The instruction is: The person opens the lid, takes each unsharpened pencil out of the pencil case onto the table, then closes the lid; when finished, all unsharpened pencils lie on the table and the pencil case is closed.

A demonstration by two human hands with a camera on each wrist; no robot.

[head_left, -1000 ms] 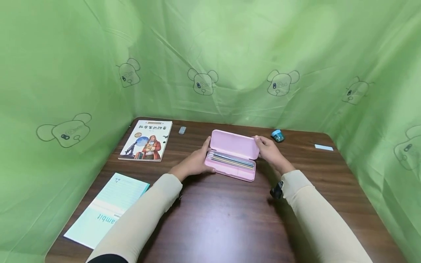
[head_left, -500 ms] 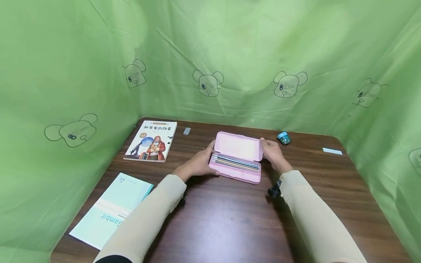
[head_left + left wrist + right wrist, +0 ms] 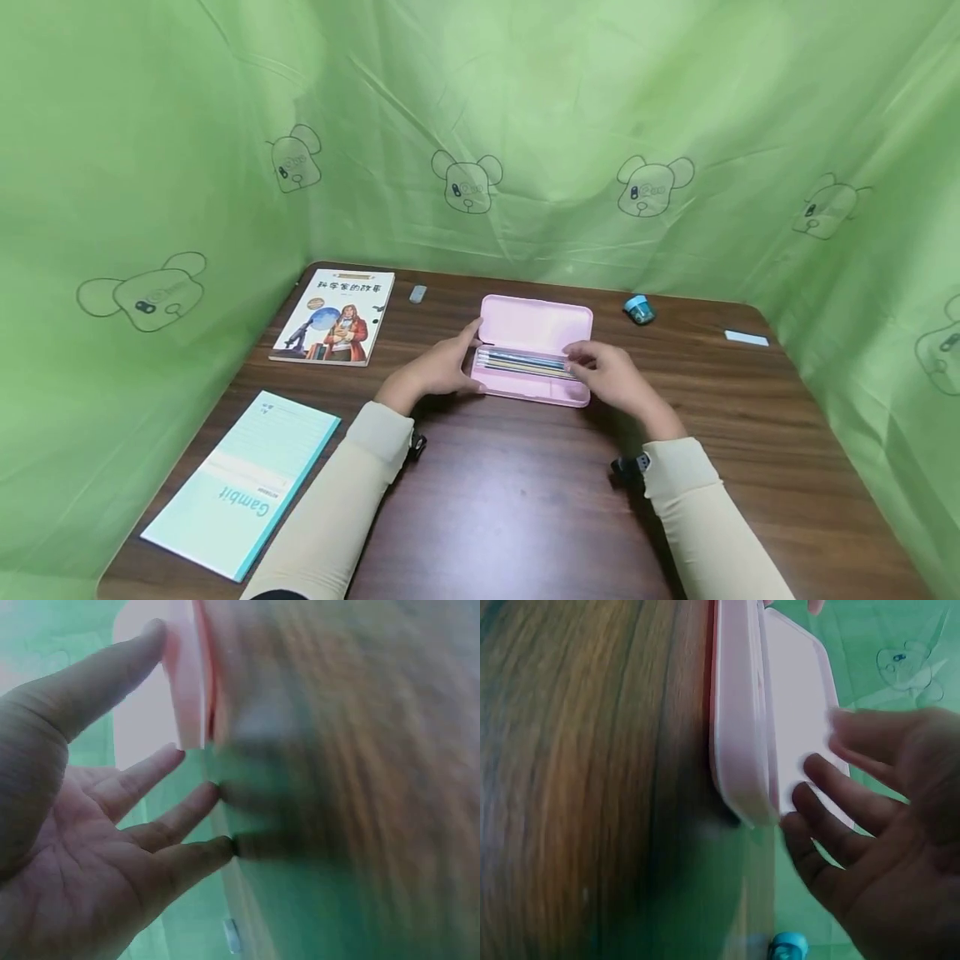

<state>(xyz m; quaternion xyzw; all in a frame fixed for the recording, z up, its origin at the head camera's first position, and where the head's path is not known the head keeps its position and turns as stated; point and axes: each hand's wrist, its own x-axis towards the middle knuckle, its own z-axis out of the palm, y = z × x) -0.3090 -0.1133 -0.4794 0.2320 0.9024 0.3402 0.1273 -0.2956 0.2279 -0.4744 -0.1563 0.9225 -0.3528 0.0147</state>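
A pink pencil case lies on the table with its lid raised at the back. Several pencils rest side by side in its rear part. At the left end, my left hand holds the case, thumb by the front corner and index finger by the back one. Its other fingers extend past the end close to the tabletop. My right hand hovers over the right end, loosely bent fingertips at the pencil ends. In the right wrist view its fingers are spread before the lid.
A storybook lies at the back left, with a small grey eraser beside it. A light-green notebook is at the front left. A blue pencil sharpener and a pale flat strip lie toward the right. Green curtains enclose the table.
My right hand has let go of the lid's right edge and moved down and left over the pencil ends. The left hand stays at the case's left end, and the lid remains raised.
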